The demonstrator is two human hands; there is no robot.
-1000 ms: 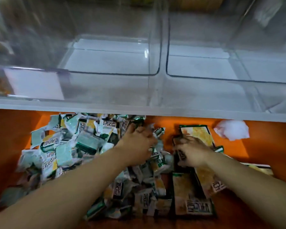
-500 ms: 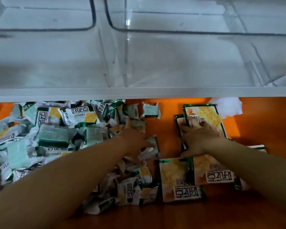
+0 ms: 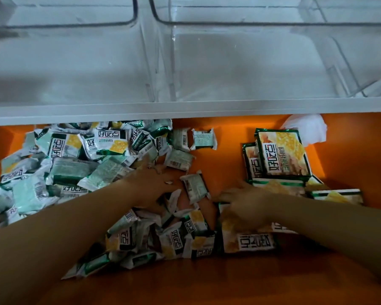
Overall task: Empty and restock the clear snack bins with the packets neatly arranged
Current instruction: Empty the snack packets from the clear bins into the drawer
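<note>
Two clear snack bins, the left bin (image 3: 64,62) and the right bin (image 3: 262,62), stand empty on a white shelf above. Below them a heap of small green-and-white packets (image 3: 75,168) spreads over the orange surface (image 3: 229,282). My left hand (image 3: 154,186) is palm down in the heap's right edge, its fingertips buried among packets. Larger yellow-and-green packets (image 3: 279,157) are stacked at the right. My right hand (image 3: 246,203) lies with fingers stretched left on another large packet (image 3: 249,241) near me.
The white shelf edge (image 3: 185,111) runs across above the orange surface and overhangs the far packets. A crumpled white paper (image 3: 306,128) lies behind the stack. More large packets (image 3: 337,194) lie flat at the right.
My right hand has left the far stack of large packets and come down onto the near one. My left hand has stayed in the heap, shifting slightly, and a few small packets have moved.
</note>
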